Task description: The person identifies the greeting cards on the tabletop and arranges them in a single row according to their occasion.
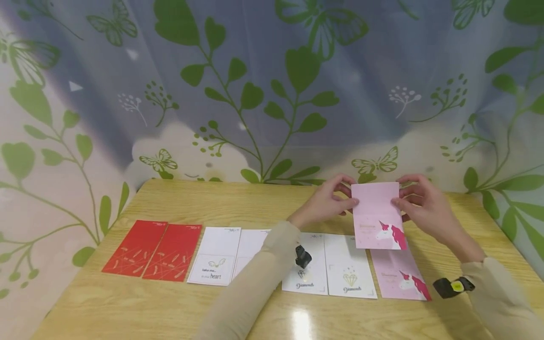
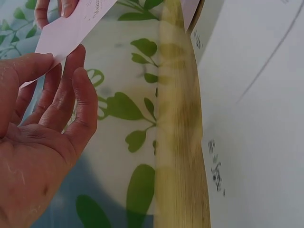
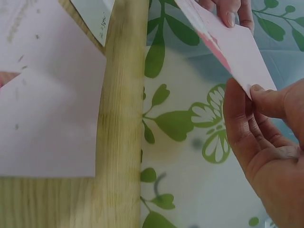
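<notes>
On the light wooden table (image 1: 127,307), a row of cards runs from the left edge: two red cards (image 1: 153,252), white cards (image 1: 216,262), then white diamond-printed cards (image 1: 348,269). Toward the far right corner, the left hand (image 1: 325,200) and right hand (image 1: 425,208) pinch the side edges of a pink unicorn card (image 1: 378,215), held raised above another pink unicorn card (image 1: 399,276) lying flat.

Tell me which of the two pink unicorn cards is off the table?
The pink unicorn card held up between both hands; the other pink unicorn card lies flat at the row's right end.
</notes>
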`<action>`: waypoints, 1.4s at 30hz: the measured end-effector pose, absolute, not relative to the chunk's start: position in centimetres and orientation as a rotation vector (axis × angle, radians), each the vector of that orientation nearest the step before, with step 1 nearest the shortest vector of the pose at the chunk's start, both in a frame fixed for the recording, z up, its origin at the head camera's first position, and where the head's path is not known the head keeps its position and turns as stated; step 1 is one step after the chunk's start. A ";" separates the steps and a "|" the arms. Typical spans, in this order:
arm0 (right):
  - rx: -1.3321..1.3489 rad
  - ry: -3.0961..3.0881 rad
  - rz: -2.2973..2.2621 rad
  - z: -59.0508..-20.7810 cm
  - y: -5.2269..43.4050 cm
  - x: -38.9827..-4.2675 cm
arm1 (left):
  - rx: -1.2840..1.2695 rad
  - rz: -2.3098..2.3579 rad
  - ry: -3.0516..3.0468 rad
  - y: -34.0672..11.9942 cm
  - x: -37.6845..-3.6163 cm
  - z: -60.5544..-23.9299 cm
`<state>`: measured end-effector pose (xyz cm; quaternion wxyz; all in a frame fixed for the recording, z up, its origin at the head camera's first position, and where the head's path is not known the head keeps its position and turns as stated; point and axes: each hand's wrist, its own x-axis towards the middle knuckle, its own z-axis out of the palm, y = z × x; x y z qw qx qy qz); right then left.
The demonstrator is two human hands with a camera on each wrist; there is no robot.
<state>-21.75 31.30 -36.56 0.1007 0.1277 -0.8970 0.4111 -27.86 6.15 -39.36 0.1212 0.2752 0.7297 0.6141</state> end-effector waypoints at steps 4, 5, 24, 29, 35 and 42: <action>0.362 -2.634 1.230 -36.6 32.1 -21.1 | 0.836 1.780 2.087 6.7 -27.3 -39.1; 0.356 -2.630 1.231 -36.6 32.3 -21.0 | 0.847 1.772 2.081 6.8 -27.2 -39.1; 0.313 -2.652 1.170 -38.1 37.3 -17.9 | 1.159 1.189 2.342 10.2 -25.9 -39.4; 0.274 -2.662 1.244 -38.8 38.5 -17.1 | 1.200 1.172 2.371 11.3 -25.8 -39.9; 0.188 -2.702 1.195 -39.7 39.8 -16.3 | 1.184 1.043 2.415 13.4 -25.9 -40.1; 0.134 -2.739 1.154 -40.8 41.4 -16.1 | 1.160 0.854 2.490 15.9 -26.2 -40.3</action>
